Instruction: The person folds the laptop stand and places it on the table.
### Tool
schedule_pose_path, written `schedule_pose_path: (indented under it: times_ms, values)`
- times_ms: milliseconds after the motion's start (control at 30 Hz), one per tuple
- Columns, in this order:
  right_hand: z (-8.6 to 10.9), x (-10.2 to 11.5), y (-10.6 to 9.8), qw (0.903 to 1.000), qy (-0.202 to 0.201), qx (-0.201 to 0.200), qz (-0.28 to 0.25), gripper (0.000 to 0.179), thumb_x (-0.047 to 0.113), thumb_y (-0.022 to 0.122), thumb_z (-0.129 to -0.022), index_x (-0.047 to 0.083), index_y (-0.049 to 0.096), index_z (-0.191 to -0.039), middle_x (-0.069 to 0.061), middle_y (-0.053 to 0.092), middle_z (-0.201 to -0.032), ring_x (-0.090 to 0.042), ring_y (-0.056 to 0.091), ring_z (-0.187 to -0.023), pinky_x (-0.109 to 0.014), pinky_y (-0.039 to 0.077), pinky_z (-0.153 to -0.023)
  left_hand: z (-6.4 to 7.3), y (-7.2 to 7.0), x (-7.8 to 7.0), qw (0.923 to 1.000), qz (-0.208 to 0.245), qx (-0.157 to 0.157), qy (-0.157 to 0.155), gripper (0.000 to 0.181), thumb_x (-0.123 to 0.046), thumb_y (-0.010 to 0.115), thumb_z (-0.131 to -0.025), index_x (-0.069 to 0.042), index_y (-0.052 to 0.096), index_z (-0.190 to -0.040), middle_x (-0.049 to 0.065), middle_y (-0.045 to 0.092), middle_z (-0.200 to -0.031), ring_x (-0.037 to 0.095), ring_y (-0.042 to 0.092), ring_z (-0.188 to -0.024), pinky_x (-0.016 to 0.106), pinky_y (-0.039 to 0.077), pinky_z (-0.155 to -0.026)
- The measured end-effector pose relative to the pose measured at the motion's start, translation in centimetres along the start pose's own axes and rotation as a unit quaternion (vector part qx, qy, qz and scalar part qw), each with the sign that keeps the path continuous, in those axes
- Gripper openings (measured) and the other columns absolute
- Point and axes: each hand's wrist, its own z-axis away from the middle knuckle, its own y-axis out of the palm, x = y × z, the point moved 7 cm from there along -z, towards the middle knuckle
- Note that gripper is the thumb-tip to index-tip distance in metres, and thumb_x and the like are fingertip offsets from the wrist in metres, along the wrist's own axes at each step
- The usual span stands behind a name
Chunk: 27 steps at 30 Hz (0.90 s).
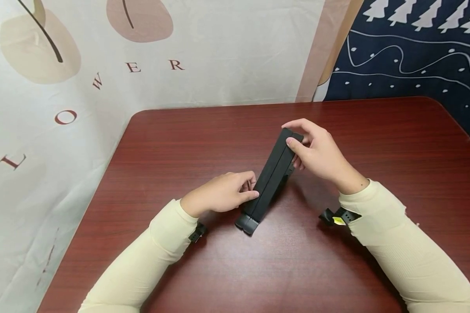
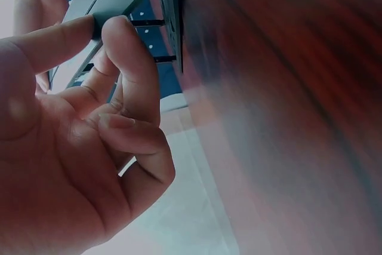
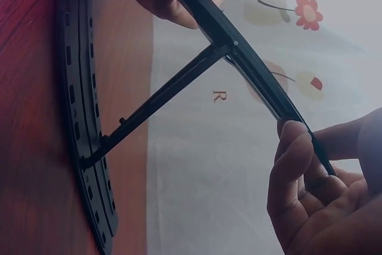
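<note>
A black folding stand leans at an angle over the table, its lower end near the tabletop. My right hand grips the far upper end, thumb on top and fingers around the edge. At the left long side, my left hand pinches the upper panel's edge between thumb and fingers. From the right wrist, the stand appears opened: a slotted base panel lies along the table, and a thin strut joins it to the raised upper panel. The head view hides most of the base.
The reddish-brown wooden table has rounded far corners. Behind it hang a pale curtain with printed letters and a dark blue cloth with white trees. A black strap circles the right wrist, another strap the left.
</note>
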Motion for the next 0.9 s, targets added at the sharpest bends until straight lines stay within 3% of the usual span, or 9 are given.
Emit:
schedule_pose_path:
  times_ms: [500,900]
  values:
    - [0.1,0.0,-0.2,0.9993,0.025,0.001,-0.027,0.032,0.012,0.057,-0.100,0.013,0.052,-0.132,-0.011,0.063,-0.061,-0.021,0.061,-0.047,-0.032,0.055,-0.049,-0.2,-0.5,0.7,0.9997,-0.014,-0.015,-0.016,0.016,-0.034,0.061,-0.099,-0.021,0.052,-0.097,-0.009,0.065,-0.092,0.008,0.059,-0.082,0.029,0.046,-0.077]
    - [0.2,-0.1,0.0,0.9979,0.038,0.013,-0.052,0.033,0.011,0.056,-0.101,0.009,0.049,-0.133,-0.010,0.064,-0.062,-0.017,0.064,-0.047,-0.034,0.056,-0.049,-0.4,-0.5,1.1,0.9998,0.008,-0.006,-0.017,0.015,-0.033,0.061,-0.099,-0.021,0.053,-0.098,-0.009,0.065,-0.090,0.006,0.062,-0.070,0.030,0.048,-0.077]
